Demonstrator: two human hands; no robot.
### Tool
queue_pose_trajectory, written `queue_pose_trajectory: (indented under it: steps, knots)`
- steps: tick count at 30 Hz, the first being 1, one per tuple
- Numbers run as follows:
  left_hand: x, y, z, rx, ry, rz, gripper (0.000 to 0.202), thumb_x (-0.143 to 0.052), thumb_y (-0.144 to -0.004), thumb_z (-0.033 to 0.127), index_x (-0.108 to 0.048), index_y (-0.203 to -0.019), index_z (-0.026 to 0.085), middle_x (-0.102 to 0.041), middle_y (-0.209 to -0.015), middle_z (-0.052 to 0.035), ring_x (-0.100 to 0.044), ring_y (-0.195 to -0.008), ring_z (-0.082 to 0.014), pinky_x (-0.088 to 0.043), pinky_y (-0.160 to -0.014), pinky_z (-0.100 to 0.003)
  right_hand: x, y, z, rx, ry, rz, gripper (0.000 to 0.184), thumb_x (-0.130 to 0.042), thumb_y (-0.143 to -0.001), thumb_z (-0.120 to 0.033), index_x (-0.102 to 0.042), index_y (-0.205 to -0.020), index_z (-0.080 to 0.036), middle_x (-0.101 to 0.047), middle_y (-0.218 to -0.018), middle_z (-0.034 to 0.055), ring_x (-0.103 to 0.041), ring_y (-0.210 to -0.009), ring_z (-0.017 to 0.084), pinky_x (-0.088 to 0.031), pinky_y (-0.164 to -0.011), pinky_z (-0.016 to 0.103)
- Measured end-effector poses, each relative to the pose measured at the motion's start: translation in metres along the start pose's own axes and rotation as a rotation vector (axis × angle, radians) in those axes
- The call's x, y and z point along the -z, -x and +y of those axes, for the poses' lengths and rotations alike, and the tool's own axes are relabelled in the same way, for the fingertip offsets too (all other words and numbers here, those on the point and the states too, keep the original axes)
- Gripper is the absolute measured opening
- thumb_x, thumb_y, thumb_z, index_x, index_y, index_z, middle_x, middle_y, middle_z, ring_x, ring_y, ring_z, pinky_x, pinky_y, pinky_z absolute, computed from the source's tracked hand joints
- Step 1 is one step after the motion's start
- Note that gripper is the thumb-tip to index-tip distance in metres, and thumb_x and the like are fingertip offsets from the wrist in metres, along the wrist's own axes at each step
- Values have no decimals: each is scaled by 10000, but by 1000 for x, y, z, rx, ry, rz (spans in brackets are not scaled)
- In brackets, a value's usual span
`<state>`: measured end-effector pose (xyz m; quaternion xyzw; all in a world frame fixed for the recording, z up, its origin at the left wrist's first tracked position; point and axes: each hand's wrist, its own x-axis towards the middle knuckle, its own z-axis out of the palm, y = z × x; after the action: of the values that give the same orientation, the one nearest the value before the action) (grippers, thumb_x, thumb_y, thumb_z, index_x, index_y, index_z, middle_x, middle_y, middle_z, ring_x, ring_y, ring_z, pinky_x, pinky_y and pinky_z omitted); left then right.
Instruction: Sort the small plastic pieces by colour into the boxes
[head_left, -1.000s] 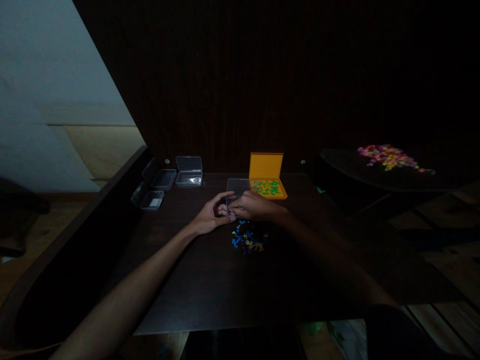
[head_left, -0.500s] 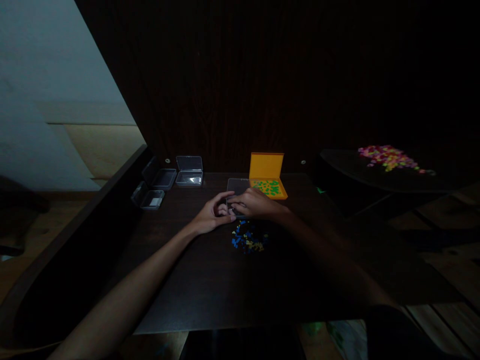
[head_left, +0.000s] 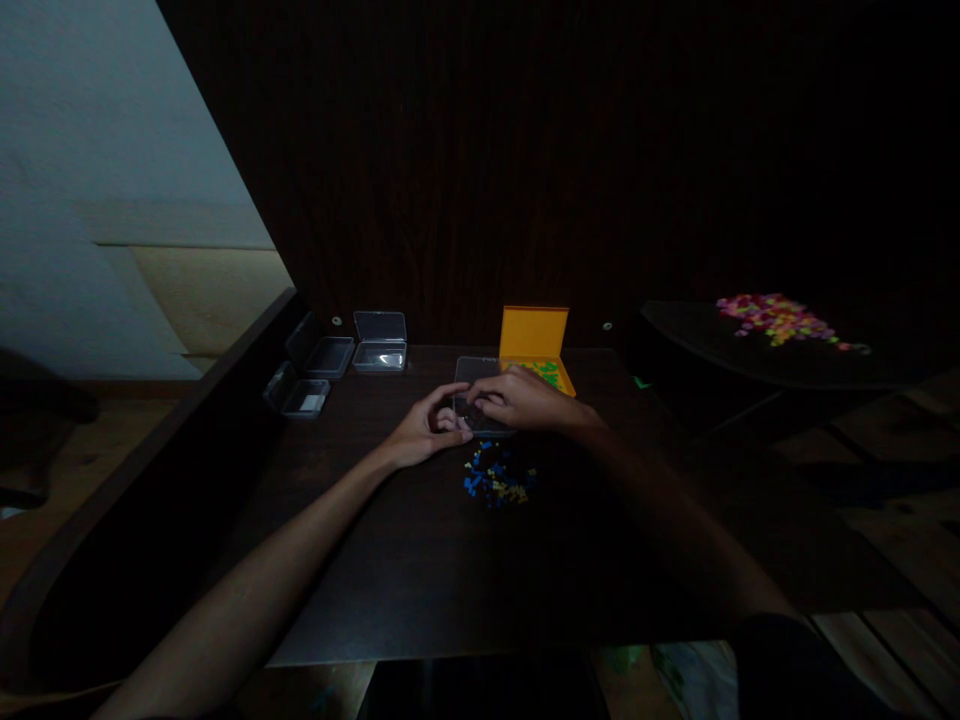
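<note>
Head view: both hands met near the middle of a dark wooden desk (head_left: 420,570). The left hand (head_left: 421,437) lay on the desk with its fingers (head_left: 439,394) curled, thumb and forefinger arched toward the near-left corner of an open clear box (head_left: 472,371). Whether they pinched anything could not be told. The right hand (head_left: 531,402) rested over the box's near half, its fingers bent down onto it. The dim light hid whether they gripped a piece or only pressed.

Just nearer than the box lay a small pile (head_left: 499,482) of blue, yellow and dark bits. Touching the box's right side stood an orange case (head_left: 534,333), lid upright, with green bits (head_left: 551,375) inside.

Three spare boxes (head_left: 380,343) sat open toward the desk's far-left corner. A white patch in the nearest one was too small to read, and no other writing could be made out.

Dark panelling rose behind the desk, a pale wall showed at the left, and wooden floor at both sides. To the right, a side table (head_left: 690,345) carried a heap of pink and yellow bits (head_left: 776,315).
</note>
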<state>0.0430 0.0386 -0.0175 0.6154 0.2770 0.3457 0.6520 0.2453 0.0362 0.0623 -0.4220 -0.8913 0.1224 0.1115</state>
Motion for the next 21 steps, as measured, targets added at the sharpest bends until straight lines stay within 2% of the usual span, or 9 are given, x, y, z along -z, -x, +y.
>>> queue_pose_trajectory:
  steps: [3, 5, 8, 11, 16, 21]
  knots:
    - [0, 0, 0, 10, 10, 16, 798, -801, -678, 205, -409, -1372, 156, -655, -808, -7, -635, -764, -127, -490, -792, -297, 14, 6, -3, -2, 2, -21, 215, -571, -845, -244, -732, -979, -194, -638, -666, -6, -506, -589, 108, -320, -603, 225]
    - [-1, 0, 0, 17, 15, 38, 796, -805, -670, 194, -420, -1366, 158, -670, -945, -57, -631, -767, -111, -494, -776, -280, 21, 12, -4, -1, 2, -77, 181, -592, -834, -260, -733, -922, -188, -620, -642, -15, -494, -563, 99, -311, -578, 221]
    - [-1, -1, -1, 5, 27, 77, 776, -810, -653, 175, -451, -1341, 180, -607, -1205, -124, -618, -768, -77, -499, -750, -246, 22, 23, -4, 9, -3, -200, 153, -603, -827, -253, -741, -863, -197, -634, -649, -16, -495, -553, 94, -306, -560, 223]
    - [-1, -2, -2, -4, 22, 105, 756, -804, -651, 157, -467, -1327, 185, -549, -1302, -146, -615, -770, -65, -507, -744, -238, 10, 35, -2, 14, 59, -283, 157, -595, -817, -204, -751, -818, -209, -655, -669, 2, -521, -586, 109, -295, -557, 240]
    - [-1, -3, -3, -21, 18, 112, 725, -797, -662, 163, -480, -1313, 196, -533, -1319, -143, -619, -767, -61, -516, -739, -230, -20, 52, -1, -87, 142, -230, 197, -627, -836, -293, -738, -993, -251, -683, -812, 38, -572, -710, 147, -327, -620, 253]
    - [-2, -2, -2, -26, 15, 109, 714, -795, -662, 169, -489, -1307, 202, -547, -1299, -136, -619, -761, -62, -518, -734, -230, -31, 55, -4, -151, 192, -219, 217, -604, -876, -343, -713, -1041, -255, -674, -888, 66, -587, -834, 188, -344, -694, 271]
